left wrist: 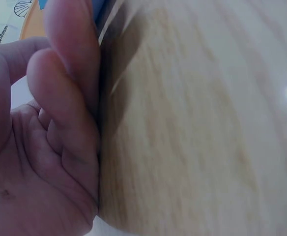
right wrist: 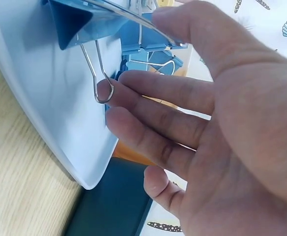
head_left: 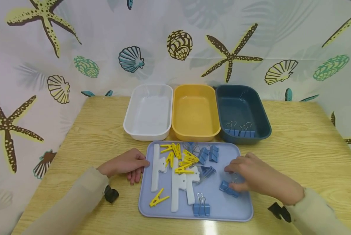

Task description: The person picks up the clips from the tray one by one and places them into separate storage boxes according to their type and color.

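Observation:
My right hand (head_left: pixel 248 174) is over the right side of the lavender tray (head_left: pixel 213 207), its thumb touching a blue binder clip (head_left: pixel 229 188). In the right wrist view the thumb meets the clip's wire handle (right wrist: pixel 138 18), while the fingers (right wrist: pixel 158 118) spread apart below; the other wire loop hangs close to them. My left hand (head_left: pixel 128 164) rests on the table at the tray's left rim, fingers loosely bent, holding nothing. On the tray lie several more blue binder clips (head_left: pixel 201 209), yellow clothespins (head_left: pixel 159 197) and three white clips with long bars (head_left: pixel 155 168).
Behind the tray stand a white bin (head_left: pixel 149 114), a yellow bin (head_left: pixel 196 114) and a dark blue bin (head_left: pixel 238 104) side by side. Blue binder clips (head_left: pixel 247 133) lie in the dark blue bin. A patterned cloth (head_left: pixel 169 19) hangs behind the wooden table (head_left: pixel 295 137).

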`<act>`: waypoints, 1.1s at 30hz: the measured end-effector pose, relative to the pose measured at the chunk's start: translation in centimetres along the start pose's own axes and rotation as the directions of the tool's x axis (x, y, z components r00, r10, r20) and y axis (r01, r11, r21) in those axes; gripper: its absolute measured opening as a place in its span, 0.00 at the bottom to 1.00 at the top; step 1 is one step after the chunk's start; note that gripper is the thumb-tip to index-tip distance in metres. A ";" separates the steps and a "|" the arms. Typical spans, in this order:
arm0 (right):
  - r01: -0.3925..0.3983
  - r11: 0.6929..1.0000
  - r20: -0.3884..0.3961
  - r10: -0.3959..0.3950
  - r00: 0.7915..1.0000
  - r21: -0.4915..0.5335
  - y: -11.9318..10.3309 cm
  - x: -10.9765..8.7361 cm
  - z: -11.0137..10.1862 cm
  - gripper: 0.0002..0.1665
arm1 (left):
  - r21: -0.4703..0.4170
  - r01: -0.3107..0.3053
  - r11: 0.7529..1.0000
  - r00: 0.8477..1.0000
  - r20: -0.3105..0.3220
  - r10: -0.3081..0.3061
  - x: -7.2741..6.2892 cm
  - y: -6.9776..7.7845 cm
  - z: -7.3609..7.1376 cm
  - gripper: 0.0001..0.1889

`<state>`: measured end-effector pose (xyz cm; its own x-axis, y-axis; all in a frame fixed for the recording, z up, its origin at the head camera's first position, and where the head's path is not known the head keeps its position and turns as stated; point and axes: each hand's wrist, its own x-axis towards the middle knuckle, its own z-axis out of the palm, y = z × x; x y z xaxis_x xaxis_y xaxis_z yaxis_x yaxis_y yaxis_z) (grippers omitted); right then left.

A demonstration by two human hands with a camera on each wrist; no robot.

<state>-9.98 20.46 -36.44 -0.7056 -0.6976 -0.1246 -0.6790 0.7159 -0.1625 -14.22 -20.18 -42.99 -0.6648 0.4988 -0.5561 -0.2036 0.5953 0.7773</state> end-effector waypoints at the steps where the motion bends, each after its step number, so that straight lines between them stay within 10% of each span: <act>1: -0.001 1.000 0.003 0.001 1.000 0.002 0.0 0.0 0.0 0.22 | 0.001 -0.002 1.000 1.000 -0.002 0.002 0.0 0.0 0.0 0.19; 33: -0.080 0.992 -0.037 0.084 0.996 0.099 -0.2 -1.1 -0.6 0.11 | 0.009 0.002 1.000 1.000 0.008 -0.002 0.2 -0.1 -0.2 0.20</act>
<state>-9.15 21.14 -35.71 -0.7675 -0.6330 -0.1015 -0.5966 0.7632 -0.2482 -14.46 -20.28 -43.14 -0.6588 0.5027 -0.5597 -0.1979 0.6020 0.7736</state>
